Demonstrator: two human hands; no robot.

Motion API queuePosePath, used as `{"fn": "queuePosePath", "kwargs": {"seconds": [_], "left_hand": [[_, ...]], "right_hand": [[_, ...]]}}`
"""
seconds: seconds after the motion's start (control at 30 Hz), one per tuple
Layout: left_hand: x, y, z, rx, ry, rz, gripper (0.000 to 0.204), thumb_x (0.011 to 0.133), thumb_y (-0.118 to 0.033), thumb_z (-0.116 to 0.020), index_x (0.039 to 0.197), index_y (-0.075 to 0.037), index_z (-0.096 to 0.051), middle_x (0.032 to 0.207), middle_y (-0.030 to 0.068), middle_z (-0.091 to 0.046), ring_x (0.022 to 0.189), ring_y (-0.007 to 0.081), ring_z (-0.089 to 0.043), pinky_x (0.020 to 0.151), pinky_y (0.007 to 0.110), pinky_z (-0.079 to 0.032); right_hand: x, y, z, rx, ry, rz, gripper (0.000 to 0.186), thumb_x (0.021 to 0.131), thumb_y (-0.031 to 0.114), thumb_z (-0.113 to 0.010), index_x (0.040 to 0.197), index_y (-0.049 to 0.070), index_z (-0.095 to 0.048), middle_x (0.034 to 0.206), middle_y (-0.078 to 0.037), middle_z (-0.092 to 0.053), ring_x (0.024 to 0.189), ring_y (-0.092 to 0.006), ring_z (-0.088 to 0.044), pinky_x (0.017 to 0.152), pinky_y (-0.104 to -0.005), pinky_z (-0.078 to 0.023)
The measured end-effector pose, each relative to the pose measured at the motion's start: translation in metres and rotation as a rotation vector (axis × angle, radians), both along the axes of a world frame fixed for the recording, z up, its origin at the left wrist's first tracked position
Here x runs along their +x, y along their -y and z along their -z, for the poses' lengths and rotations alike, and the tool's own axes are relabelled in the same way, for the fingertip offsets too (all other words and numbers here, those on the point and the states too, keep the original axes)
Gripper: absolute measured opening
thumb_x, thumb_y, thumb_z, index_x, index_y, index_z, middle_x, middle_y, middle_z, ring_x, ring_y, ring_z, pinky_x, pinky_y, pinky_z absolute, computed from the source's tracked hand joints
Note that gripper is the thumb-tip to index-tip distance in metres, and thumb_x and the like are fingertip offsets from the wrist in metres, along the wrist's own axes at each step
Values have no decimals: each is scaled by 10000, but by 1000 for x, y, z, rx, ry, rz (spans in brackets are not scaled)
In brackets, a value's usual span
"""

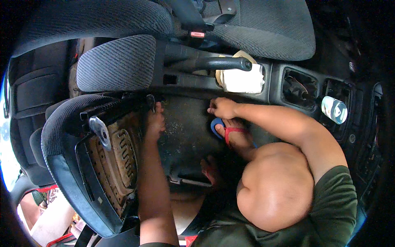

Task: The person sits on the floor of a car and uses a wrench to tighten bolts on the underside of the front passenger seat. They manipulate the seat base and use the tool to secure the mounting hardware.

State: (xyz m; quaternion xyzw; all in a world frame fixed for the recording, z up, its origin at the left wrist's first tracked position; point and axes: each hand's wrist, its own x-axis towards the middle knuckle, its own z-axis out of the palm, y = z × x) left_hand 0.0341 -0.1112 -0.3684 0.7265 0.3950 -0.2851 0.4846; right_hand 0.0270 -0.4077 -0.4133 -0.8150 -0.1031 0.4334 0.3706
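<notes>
A car seat [57,144] is tipped back, baring its underside with a metal pan, wavy springs [124,154] and a bright metal bracket [101,129]. My left hand [155,122] is at the front end of the seat's dark rail [117,108], fingers curled beside a small metal end piece [151,102]. What it grips is partly hidden. My right hand [224,108] is closed low beside the centre console [197,84], above my foot in a blue sandal [218,123] with a red strap. Whether anything is inside those fingers cannot be seen.
The dark, speckled floor [177,127] lies between my hands, with a metal bar [191,181] near my other foot. On the console are a padded armrest [117,61], a handbrake lever [226,63], white papers [245,80] and a bottle-like container [334,110]. Another seat [271,29] stands beyond.
</notes>
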Motion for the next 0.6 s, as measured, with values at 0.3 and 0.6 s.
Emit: {"fn": "queuePosePath", "kwargs": {"seconds": [0.3,0.6], "left_hand": [[-13,-31,10,-527,-29,-213,443,963,-559,-482,868,-127,-512,581,-46,-305,454,89,-277,426,268,-244],[44,55,16,-754,377,-1216,365,1031,-441,-391,831,-145,-467,586,-31,-286,438,109,-248,419,262,-232]], "right_hand": [[0,-1,7,-11,-20,-94,407,907,357,-578,1035,-21,-655,1036,-273,-648,1017,-427,-610,902,-473,-467],[9,-7,25,-38,-8,-310,388,929,347,-566,1114,10,-617,1047,-252,-645,1013,-407,-606,882,-453,-469]]}}
